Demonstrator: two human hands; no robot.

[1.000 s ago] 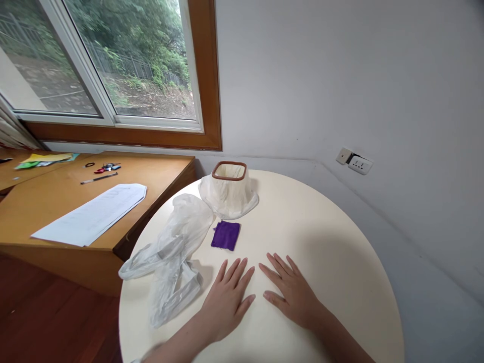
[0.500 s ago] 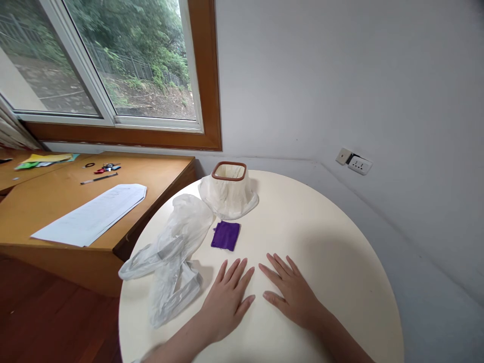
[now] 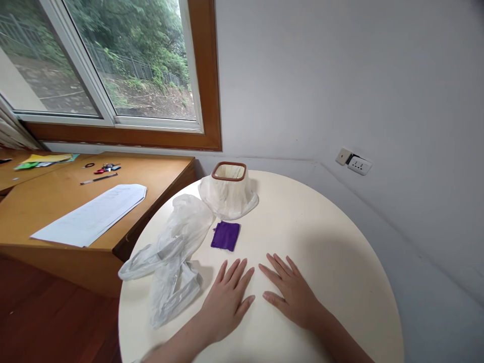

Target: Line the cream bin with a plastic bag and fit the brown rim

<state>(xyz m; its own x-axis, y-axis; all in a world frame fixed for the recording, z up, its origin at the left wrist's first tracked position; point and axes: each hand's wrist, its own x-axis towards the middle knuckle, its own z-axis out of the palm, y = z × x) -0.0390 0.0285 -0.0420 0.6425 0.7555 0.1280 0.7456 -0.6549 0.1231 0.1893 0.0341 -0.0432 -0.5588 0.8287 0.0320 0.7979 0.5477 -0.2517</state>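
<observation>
Head view: round cream-coloured table [image 3: 351, 292] against a pale wall [image 3: 302, 75]; wooden desk [image 3: 162, 171] at left, below a window [image 3: 139, 70]. Person's left hand [image 3: 227, 300] and right hand [image 3: 290, 290] lie palm down on the tabletop, fingers spread, nothing gripped; thumbs face each other across a narrow gap. Purple cloth [image 3: 226, 236], roughly square, lies flat just beyond the left hand's fingers, apart from them. White plastic bag [image 3: 181, 247], crumpled, lies left of the cloth, handles toward the person. Brown-rimmed container [image 3: 229, 179], draped in whitish film, stands beyond the cloth, near the bag's far end. Desk bears white papers [image 3: 91, 214] and a pen [image 3: 99, 178]. Wall socket [image 3: 360, 165] at right.
</observation>
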